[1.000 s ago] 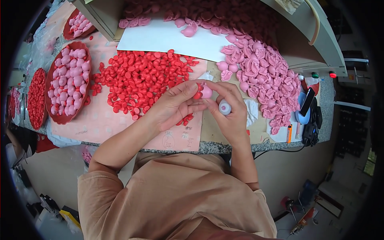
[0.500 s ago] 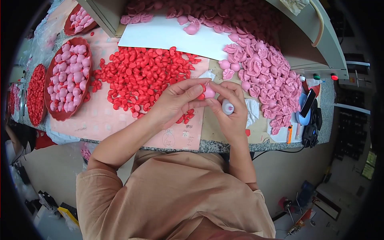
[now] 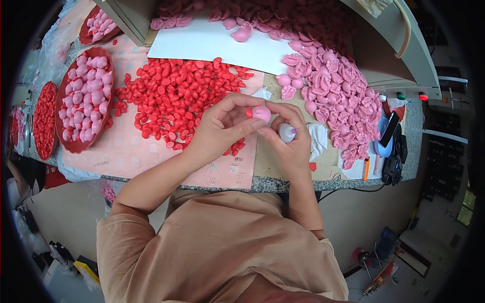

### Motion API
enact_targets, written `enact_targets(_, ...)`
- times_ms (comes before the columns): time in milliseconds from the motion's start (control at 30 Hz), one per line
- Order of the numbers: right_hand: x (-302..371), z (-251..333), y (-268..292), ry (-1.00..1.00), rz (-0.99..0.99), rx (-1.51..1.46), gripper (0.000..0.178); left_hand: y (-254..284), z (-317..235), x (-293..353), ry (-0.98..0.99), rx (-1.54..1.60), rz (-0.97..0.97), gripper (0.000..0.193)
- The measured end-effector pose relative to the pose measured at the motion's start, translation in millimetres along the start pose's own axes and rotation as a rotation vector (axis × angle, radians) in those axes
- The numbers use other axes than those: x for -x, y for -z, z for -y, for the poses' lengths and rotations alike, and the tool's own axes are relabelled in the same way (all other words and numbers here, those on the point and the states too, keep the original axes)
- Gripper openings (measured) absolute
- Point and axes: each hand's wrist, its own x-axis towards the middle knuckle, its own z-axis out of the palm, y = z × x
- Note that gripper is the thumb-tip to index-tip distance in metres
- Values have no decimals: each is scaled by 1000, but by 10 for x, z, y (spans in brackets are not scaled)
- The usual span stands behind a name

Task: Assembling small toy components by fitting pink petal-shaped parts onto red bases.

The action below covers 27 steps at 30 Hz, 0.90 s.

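My left hand [image 3: 222, 126] pinches a round pink plastic piece [image 3: 261, 114] between thumb and fingers. A small red plastic piece [image 3: 249, 112] sits against its left side. Fingertips of my right hand [image 3: 295, 144] touch the pink piece from the other side. Curled in that same hand is a small translucent white bottle [image 3: 287, 133] with a purplish tip. Behind my left hand spreads a pile of red bean-shaped pieces [image 3: 177, 96]. Beyond my right hand lies a heap of pink pieces [image 3: 336, 91], some round and some with ruffled edges.
At the left, a red scalloped tray [image 3: 76, 146] holds pink pieces with red parts, beside a tray of red pieces [image 3: 45, 121]. A white sheet [image 3: 217, 48] lies under the shelf. On the right are an orange pen [image 3: 366, 169], a black phone [image 3: 389, 130] and a white tissue [image 3: 317, 139].
The pink piece has been turned between my fingers, and the red piece now shows at its left. The bottle in my right hand has tilted, bringing its purplish tip into view.
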Motion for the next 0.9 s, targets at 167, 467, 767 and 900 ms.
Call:
enact_targets(167, 2, -87, -17, -122, 5, -295, 41, -15, -29, -15, -37, 58, 10, 29)
enact_targets(467, -89, -5, -66, -24, 43, -272, 36, 62, 79, -7, -128, 111, -47, 23)
enact_targets(767, -240, 41, -247, 209, 19, -247, 33, 152, 85, 8, -98, 451, -12, 25)
enact_targets(900, -169, 48, -408, -104, 12, -930, 31, 127, 83, -28, -115, 476, 28, 26)
